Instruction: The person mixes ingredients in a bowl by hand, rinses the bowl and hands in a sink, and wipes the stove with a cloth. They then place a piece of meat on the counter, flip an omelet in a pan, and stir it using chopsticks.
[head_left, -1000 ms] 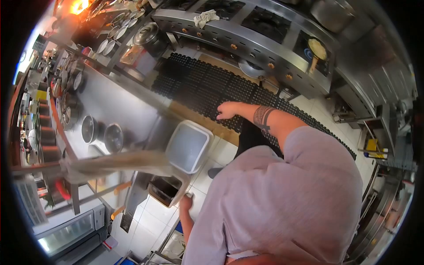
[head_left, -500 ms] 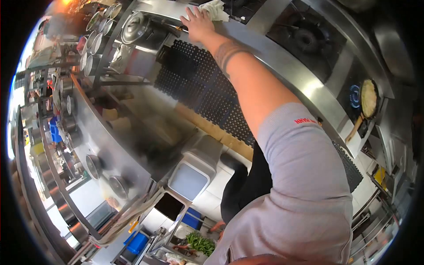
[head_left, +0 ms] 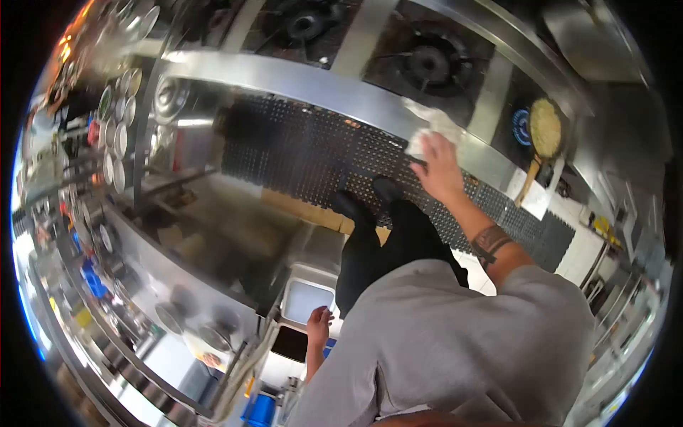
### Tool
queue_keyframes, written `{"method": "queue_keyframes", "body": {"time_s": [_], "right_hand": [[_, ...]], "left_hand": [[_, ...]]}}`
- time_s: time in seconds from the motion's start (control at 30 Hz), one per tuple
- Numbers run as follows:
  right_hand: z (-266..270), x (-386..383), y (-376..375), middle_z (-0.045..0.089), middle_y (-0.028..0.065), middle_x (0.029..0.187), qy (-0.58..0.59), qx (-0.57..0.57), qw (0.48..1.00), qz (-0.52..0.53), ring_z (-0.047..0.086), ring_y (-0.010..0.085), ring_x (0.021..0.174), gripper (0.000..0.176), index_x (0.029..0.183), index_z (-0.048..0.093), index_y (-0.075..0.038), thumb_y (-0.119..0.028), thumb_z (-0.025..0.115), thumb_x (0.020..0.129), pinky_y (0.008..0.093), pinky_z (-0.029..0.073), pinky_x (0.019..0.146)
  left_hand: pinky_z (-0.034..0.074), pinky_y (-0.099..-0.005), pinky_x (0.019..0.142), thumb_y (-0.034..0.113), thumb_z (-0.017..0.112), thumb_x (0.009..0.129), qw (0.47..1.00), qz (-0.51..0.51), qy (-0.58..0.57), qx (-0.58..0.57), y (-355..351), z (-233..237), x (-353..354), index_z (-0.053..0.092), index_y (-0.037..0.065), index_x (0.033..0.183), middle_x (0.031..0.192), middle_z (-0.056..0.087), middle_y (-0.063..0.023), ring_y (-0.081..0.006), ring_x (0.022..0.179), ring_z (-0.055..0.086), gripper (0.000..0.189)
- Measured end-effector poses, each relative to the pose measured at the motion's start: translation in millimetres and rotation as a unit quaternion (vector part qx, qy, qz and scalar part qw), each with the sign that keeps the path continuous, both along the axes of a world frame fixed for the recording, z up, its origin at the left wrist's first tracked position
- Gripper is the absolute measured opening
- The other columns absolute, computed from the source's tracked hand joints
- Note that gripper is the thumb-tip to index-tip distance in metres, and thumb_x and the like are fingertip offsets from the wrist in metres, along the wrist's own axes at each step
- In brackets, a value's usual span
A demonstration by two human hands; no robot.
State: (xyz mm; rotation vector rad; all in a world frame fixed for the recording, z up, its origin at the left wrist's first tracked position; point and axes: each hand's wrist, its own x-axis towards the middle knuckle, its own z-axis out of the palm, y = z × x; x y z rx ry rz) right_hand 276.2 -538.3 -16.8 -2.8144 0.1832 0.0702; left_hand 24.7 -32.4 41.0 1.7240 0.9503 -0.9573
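Observation:
My right hand (head_left: 440, 167) is closed on a white cloth (head_left: 430, 117) at the front ledge of the steel stove (head_left: 356, 103). Part of the cloth lies on the ledge; another part bunches against the fingers. Low beside my body, my left hand (head_left: 319, 326) hangs with loosely bent fingers and holds nothing that I can see. It is nearest to a grey bin (head_left: 307, 302) with a pale inside. At the stove's right end, a frying pan (head_left: 546, 132) with pale, flat food in it sits by a lit blue burner flame (head_left: 521, 127).
Black perforated mats (head_left: 292, 146) cover the floor in front of the stove. A steel counter (head_left: 160, 263) with bowls runs along the left. Beyond it, more bowls (head_left: 117, 139) stand on a shelf. The pan's handle (head_left: 527, 183) sticks out over the stove's front edge.
My right hand has come back from the far left of the stove towards the right, with the cloth. My left hand has come into view, and the camera view has shifted.

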Motion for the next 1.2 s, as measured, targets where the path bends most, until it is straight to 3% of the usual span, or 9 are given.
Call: {"method": "queue_keyframes", "body": {"time_s": [0.23, 0.27, 0.37, 0.63, 0.77, 0.93, 1.03, 1.13, 1.2], "right_hand": [[-37, -60, -30, 0.041, 0.0273, 0.149, -0.071, -0.124, 0.937, -0.318, 0.037, 0.0453, 0.139, 0.068, 0.148, 0.041, 0.001, -0.038, 0.061, 0.096, 0.0556, 0.026, 0.118], [-43, -41, -13, 0.041, 0.0297, 0.149, -0.073, -0.113, 0.935, -0.328, 0.037, 0.0479, 0.138, 0.064, 0.146, 0.043, 0.001, -0.034, 0.061, 0.096, 0.0556, 0.028, 0.118], [-23, -5, 8, 0.045, 0.0283, 0.146, -0.093, 0.036, 0.967, -0.236, 0.040, 0.0509, 0.136, 0.050, 0.140, 0.053, -0.003, -0.024, 0.061, 0.095, 0.0542, 0.032, 0.117], [-9, -45, -40, 0.059, 0.0199, 0.128, -0.050, 0.002, 0.941, -0.336, 0.055, 0.0401, 0.119, 0.043, 0.121, 0.066, -0.012, -0.001, 0.064, 0.080, 0.0462, 0.048, 0.102], [1, -3, -111, 0.067, 0.0173, 0.106, -0.220, 0.056, 0.891, -0.393, 0.062, 0.0386, 0.107, 0.034, 0.112, 0.070, -0.010, -0.003, 0.065, 0.078, 0.0461, 0.052, 0.094], [20, 111, -202, 0.067, 0.0182, 0.120, -0.224, 0.008, 0.943, -0.247, 0.063, 0.0386, 0.109, 0.038, 0.116, 0.070, -0.009, -0.003, 0.061, 0.080, 0.0438, 0.052, 0.096], [-32, 119, -225, 0.066, 0.0202, 0.120, -0.116, 0.020, 0.954, -0.275, 0.063, 0.0400, 0.108, 0.037, 0.117, 0.070, -0.010, -0.007, 0.059, 0.082, 0.0449, 0.053, 0.094], [-15, 110, -210, 0.067, 0.0219, 0.115, -0.019, -0.077, 0.907, -0.414, 0.062, 0.0383, 0.106, 0.026, 0.104, 0.074, -0.007, -0.014, 0.061, 0.083, 0.0482, 0.050, 0.095], [-24, 117, -234, 0.067, 0.0205, 0.114, -0.056, -0.124, 0.926, -0.353, 0.062, 0.0379, 0.106, 0.027, 0.105, 0.074, -0.007, -0.013, 0.061, 0.083, 0.0484, 0.050, 0.095]], "left_hand": [[0.054, -0.0327, 0.075, 0.022, 0.062, 0.101, 0.976, -0.182, -0.069, -0.100, 73, -84, 94, 0.062, 0.002, 0.124, 0.100, 0.070, -0.0075, -0.0184, 0.087, 0.068, 0.030], [0.053, -0.0332, 0.072, 0.021, 0.062, 0.100, 0.971, -0.233, -0.046, -0.025, 49, -38, 133, 0.066, 0.002, 0.113, 0.093, 0.068, -0.0061, -0.0171, 0.083, 0.066, 0.023], [0.052, -0.0327, 0.067, 0.018, 0.062, 0.099, 0.974, 0.023, -0.024, -0.225, 147, -130, 164, 0.066, 0.002, 0.105, 0.088, 0.066, -0.0049, -0.0162, 0.079, 0.064, 0.018], [0.046, -0.0282, 0.055, 0.015, 0.061, 0.100, 0.991, -0.090, -0.091, -0.035, 130, -60, 291, 0.062, 0.004, 0.104, 0.079, 0.062, -0.0041, -0.0135, 0.068, 0.062, 0.012], [0.045, -0.0276, 0.054, 0.014, 0.061, 0.099, 0.988, -0.118, -0.025, -0.098, 132, -87, 304, 0.062, 0.004, 0.106, 0.082, 0.064, -0.0044, -0.0135, 0.069, 0.062, 0.012], [0.048, -0.0285, 0.060, 0.018, 0.059, 0.100, 0.976, -0.186, -0.011, -0.110, 56, -68, 318, 0.063, 0.006, 0.116, 0.089, 0.069, -0.0061, -0.0150, 0.076, 0.066, 0.020], [0.052, -0.0306, 0.069, 0.021, 0.058, 0.100, 0.867, -0.491, -0.091, -0.015, 44, -69, 335, 0.066, 0.004, 0.115, 0.095, 0.071, -0.0077, -0.0160, 0.085, 0.069, 0.024], [0.053, -0.0335, 0.072, 0.024, 0.060, 0.100, 0.941, -0.270, -0.159, -0.131, 55, -85, 351, 0.068, 0.001, 0.108, 0.094, 0.071, -0.0098, -0.0177, 0.085, 0.070, 0.025], [0.053, -0.0338, 0.072, 0.023, 0.060, 0.100, 0.961, -0.225, -0.129, -0.099, 28, -57, 366, 0.069, 0.000, 0.105, 0.093, 0.072, -0.0100, -0.0178, 0.083, 0.069, 0.025]]}}
